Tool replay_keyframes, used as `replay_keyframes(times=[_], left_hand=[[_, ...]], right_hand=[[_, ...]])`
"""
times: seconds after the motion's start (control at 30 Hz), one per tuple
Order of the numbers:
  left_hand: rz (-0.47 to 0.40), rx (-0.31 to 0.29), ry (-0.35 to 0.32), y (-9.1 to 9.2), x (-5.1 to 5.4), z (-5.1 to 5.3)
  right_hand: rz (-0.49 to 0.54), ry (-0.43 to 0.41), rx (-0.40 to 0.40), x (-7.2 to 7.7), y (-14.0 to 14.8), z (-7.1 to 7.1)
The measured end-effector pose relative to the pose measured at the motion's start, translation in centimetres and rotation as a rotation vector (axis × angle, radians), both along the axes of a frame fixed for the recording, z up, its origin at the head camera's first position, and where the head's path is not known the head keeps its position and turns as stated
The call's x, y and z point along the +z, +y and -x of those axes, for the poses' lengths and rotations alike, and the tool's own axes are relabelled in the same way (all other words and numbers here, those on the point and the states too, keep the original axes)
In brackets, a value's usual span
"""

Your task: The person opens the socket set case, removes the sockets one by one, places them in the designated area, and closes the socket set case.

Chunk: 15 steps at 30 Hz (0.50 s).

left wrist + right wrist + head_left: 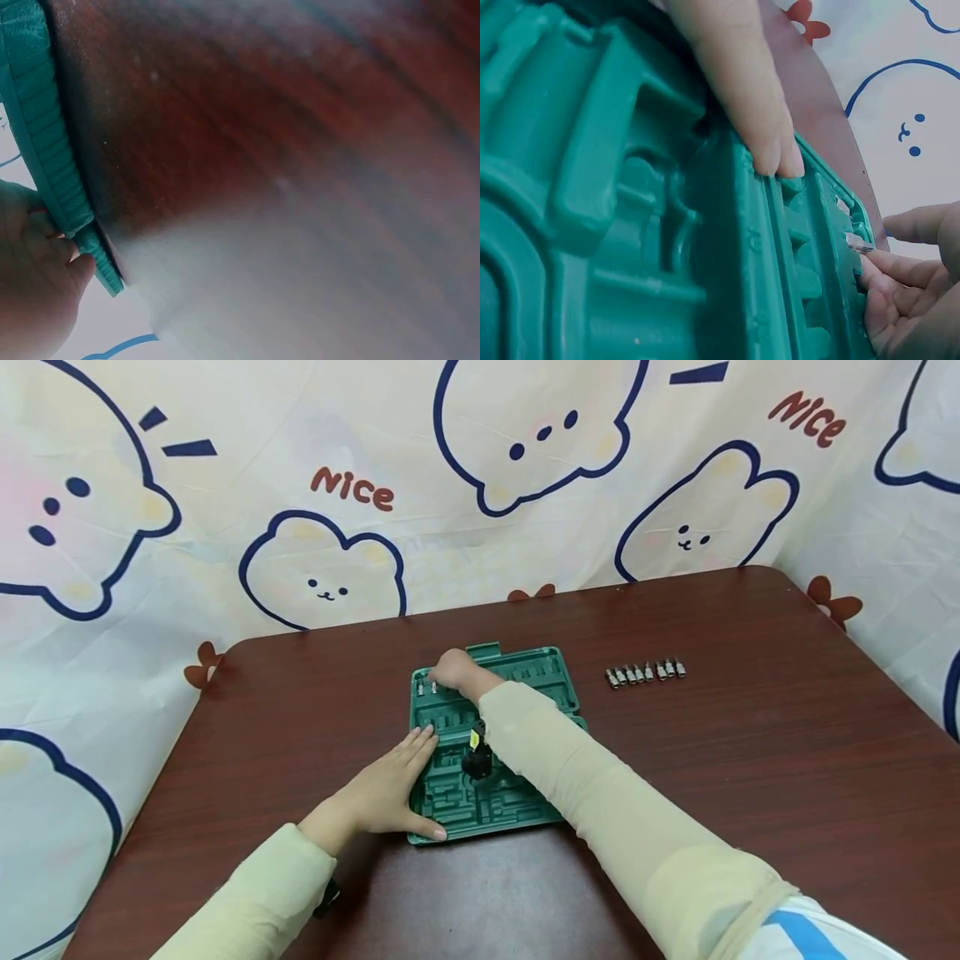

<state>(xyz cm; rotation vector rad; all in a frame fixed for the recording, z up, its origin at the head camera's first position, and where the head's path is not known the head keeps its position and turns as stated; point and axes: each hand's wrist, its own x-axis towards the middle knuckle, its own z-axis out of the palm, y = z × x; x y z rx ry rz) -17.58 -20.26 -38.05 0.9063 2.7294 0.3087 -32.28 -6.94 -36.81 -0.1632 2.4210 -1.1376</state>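
A green plastic tool case lies unfolded on the table, its moulded slots facing up. Two small metal sockets stand at the far left of its upper half. My right hand reaches over the case to them; in the right wrist view one fingertip touches a socket, while another finger is held apart from it. My left hand rests on the case's left edge, fingers spread and thumb at the near corner. In the left wrist view that hand lies against the case's side.
Right of the case, several metal sockets stand in a row on the brown table. A black wrist camera hangs under my right forearm, over the case. Printed cloth hangs behind the table.
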Motion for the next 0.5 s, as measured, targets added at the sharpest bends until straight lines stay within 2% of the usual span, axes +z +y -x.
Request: replay_keyframes(times=[0.17,0.5], left_hand=[[0.002,0.000,-0.002,-0.12,-0.06,-0.13],[0.014,0.003,0.000,-0.06,-0.14,-0.02]], right_hand=[[0.057,-0.001,-0.042,-0.32,-0.07,-0.05],[0.089,0.015,-0.103,-0.62,0.14,-0.46]])
